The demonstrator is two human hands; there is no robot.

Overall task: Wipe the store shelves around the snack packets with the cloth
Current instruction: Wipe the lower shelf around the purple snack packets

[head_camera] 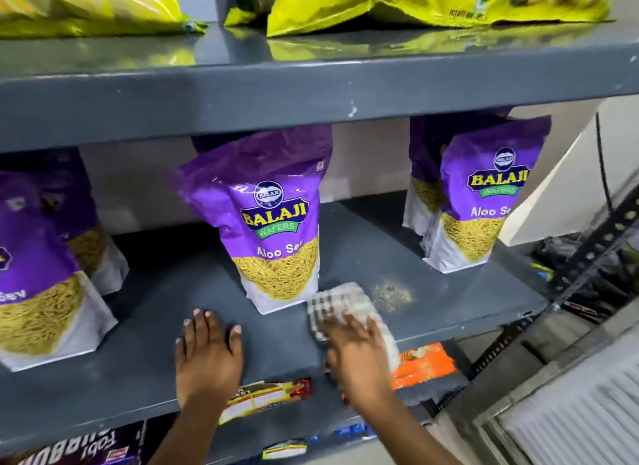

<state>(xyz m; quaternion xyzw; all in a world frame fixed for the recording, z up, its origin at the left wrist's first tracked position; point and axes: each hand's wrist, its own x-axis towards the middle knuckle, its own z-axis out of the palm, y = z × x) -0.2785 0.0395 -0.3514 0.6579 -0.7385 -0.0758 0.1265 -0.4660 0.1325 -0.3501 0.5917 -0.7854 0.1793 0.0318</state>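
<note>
Shelving of grey metal fills the view, and the middle shelf (166, 291) is the one being worked on. Right hand (356, 354) lies palm down on a checked cloth (340, 307), fingers spread over it and pressing it flat against the shelf surface near the front edge; the cloth's near end trails over that edge. The picture is blurred around this hand and cloth. Left hand (207, 354) rests flat and empty on the same shelf, fingers extended, well left of the cloth and grasping nothing.

Cloth sits just in front of, and slightly right of, the middle purple snack packet (273, 229), which stands upright and reads "Balaji Wafers Aloo Sev". The cloth's far corner is close to the packet's base; whether they touch cannot be told. Just right of the cloth, a patch of crumbs (392, 296) lies on the shelf surface, apart from the cloth.

A second purple packet (484, 201) stands upright toward the right end of the shelf, with another directly behind it. At the left end a further purple packet (38, 284) stands near the front edge, also with one behind.

On the shelf above, yellow-green packets (397, 4) lie along the surface. Below the working shelf, a biscuit pack (266, 395) and an orange pack (425, 362) are partly visible beneath the hands.
</note>
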